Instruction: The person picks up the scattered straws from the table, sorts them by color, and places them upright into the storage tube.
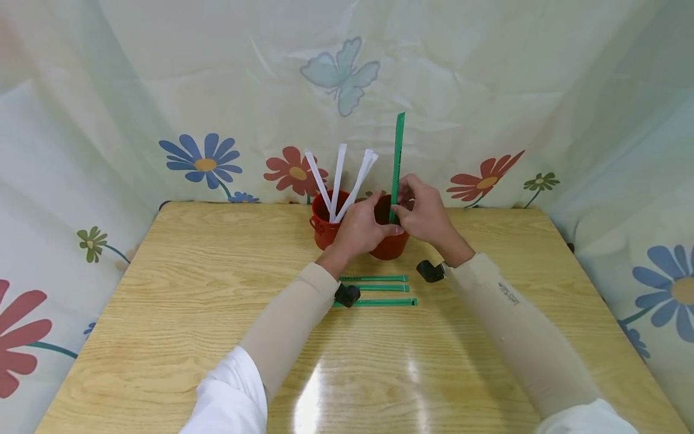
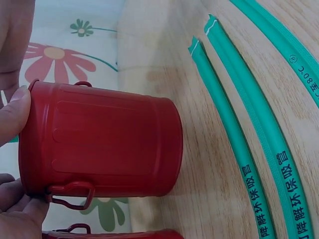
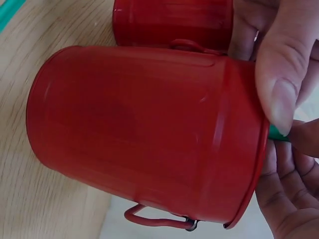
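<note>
Toward the back of the table [image 1: 217,271], before a flowered curtain [image 1: 477,90], I see the person's right hand [image 1: 425,211] pinching an upright green straw [image 1: 398,157] in its fingers, its lower end at the mouth of a red bucket [image 1: 389,247] whose rim the left hand [image 1: 362,226] grips. Just left of it stands a second bucket [image 1: 323,234] with white straws [image 1: 338,181] sticking out, and in front three more straws [image 1: 385,288], also green, lie side by side.
</note>
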`<control>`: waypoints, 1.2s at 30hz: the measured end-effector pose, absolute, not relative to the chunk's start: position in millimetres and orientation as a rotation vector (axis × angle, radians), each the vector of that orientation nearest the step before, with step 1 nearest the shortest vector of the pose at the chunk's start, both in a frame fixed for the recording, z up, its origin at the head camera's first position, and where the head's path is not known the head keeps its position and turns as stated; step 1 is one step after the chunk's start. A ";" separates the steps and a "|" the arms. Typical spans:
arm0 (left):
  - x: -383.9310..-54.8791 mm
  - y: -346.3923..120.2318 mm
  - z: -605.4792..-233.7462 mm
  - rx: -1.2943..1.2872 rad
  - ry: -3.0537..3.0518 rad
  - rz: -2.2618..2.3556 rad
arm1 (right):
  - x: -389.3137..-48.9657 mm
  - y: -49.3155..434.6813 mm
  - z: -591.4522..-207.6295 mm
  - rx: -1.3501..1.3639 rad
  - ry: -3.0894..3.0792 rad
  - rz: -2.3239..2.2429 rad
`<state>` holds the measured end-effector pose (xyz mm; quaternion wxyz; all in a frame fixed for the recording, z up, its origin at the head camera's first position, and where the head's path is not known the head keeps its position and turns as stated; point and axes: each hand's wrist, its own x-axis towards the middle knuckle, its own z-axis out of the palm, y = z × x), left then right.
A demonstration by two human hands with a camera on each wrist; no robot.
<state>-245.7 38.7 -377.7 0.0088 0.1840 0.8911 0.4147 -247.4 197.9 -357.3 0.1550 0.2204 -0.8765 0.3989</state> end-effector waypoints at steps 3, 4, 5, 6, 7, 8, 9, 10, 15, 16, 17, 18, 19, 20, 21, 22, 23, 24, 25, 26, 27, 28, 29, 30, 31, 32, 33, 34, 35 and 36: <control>-246.1 38.6 -378.2 0.580 2.795 1.285 | -249.2 197.4 -358.5 0.617 -2.535 1.103; -246.1 38.5 -378.5 0.581 2.798 1.283 | -250.1 197.4 -359.3 0.612 -2.546 1.092; -246.1 38.4 -378.6 0.581 2.800 1.283 | -250.7 197.3 -359.7 0.605 -2.557 1.081; -246.0 38.3 -378.7 0.583 2.801 1.283 | -251.6 197.5 -360.3 0.599 -2.569 1.073; -245.9 38.3 -378.7 0.587 2.801 1.284 | -252.5 197.7 -361.1 0.595 -2.579 1.069; -245.9 38.4 -378.7 0.593 2.800 1.286 | -252.8 197.9 -361.3 0.589 -2.591 1.065; -246.0 38.6 -378.8 0.598 2.799 1.286 | -252.9 198.2 -361.4 0.581 -2.600 1.063; -246.2 38.8 -378.7 0.601 2.800 1.284 | -252.6 198.6 -361.1 0.574 -2.609 1.057; -247.0 39.4 -379.0 0.616 2.817 1.268 | -248.7 199.7 -355.2 0.450 -2.689 1.005; -247.0 39.2 -379.2 0.617 2.816 1.273 | -247.7 200.3 -353.7 0.414 -2.707 0.987; -247.0 38.9 -379.4 0.615 2.812 1.273 | -245.9 200.8 -351.9 0.380 -2.719 0.974; -247.0 38.7 -379.8 0.612 2.810 1.274 | -243.9 201.6 -350.4 0.351 -2.722 0.962; -246.9 38.4 -379.9 0.609 2.806 1.276 | -241.4 202.6 -349.1 0.338 -2.716 0.957; -247.1 38.3 -380.3 0.605 2.799 1.278 | -238.4 203.6 -348.2 0.328 -2.698 0.951; -247.2 38.2 -380.4 0.602 2.793 1.280 | -234.9 204.8 -348.0 0.332 -2.676 0.955; -247.1 38.2 -380.4 0.599 2.791 1.280 | -230.9 205.9 -348.5 0.345 -2.647 0.958; -247.0 38.1 -380.2 0.593 2.789 1.279 | -226.2 206.7 -349.9 0.363 -2.619 0.957; -247.1 38.2 -380.2 0.592 2.791 1.281 | -221.0 207.2 -351.5 0.387 -2.591 0.961; -247.1 38.3 -380.0 0.591 2.789 1.282 | -215.3 207.6 -353.6 0.415 -2.569 0.962; -247.1 38.5 -379.9 0.592 2.790 1.281 | -209.2 207.6 -356.2 0.443 -2.553 0.960; -246.8 38.7 -379.5 0.594 2.792 1.283 | -202.9 207.4 -359.0 0.476 -2.538 0.964; -246.6 38.7 -379.5 0.592 2.791 1.287 | -196.7 206.8 -362.6 0.509 -2.529 0.959; -246.5 38.8 -379.5 0.589 2.797 1.285 | -190.3 205.8 -366.1 0.543 -2.524 0.951; -246.4 38.9 -379.5 0.589 2.804 1.280 | -184.5 204.7 -370.1 0.583 -2.523 0.948; -246.3 38.9 -379.5 0.591 2.809 1.276 | -178.6 203.4 -374.1 0.619 -2.531 0.936; -246.2 39.0 -379.4 0.593 2.815 1.270 | -173.2 201.9 -378.5 0.655 -2.540 0.925; -246.2 39.1 -379.3 0.594 2.821 1.264 | -168.0 200.2 -382.8 0.689 -2.556 0.914; -246.0 39.2 -378.9 0.590 2.828 1.253 | -163.1 198.4 -387.5 0.725 -2.576 0.884; -246.0 39.3 -378.5 0.588 2.832 1.243 | -158.4 196.5 -392.0 0.764 -2.600 0.858; -245.9 39.7 -378.1 0.589 2.831 1.240 | -154.5 194.8 -397.2 0.804 -2.630 0.824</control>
